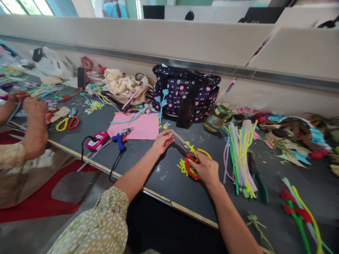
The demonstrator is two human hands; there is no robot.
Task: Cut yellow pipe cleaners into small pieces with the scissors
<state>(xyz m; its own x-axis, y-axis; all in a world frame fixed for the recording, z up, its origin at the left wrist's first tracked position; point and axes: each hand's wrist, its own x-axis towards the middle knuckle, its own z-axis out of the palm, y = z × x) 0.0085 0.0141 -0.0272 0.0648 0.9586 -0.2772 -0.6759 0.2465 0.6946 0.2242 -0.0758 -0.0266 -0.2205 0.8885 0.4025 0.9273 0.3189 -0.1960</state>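
Observation:
My right hand (208, 167) grips the red and yellow handles of a pair of scissors (181, 141), whose blades point up and to the left. At the blade tips is my left hand (164, 139), its thumb and fingers pinched together; whatever is between them is too small to make out. Small yellow-green cut pieces (183, 167) lie on the dark table (169, 187) beneath the scissors. A pink sheet (143, 127) rests beyond my left hand, and a light-blue flower stem (162, 102) stands upright near its right edge.
A blue glue gun (120, 141) and a pink device (97, 141) lie left. Behind are a dotted bag (182, 91), a phone (185, 113) and a bottle (218, 118). Fuzzy stems (241, 158) lie right, red flowers (290, 201) farther right. Another person's hands (33, 106) work at far left.

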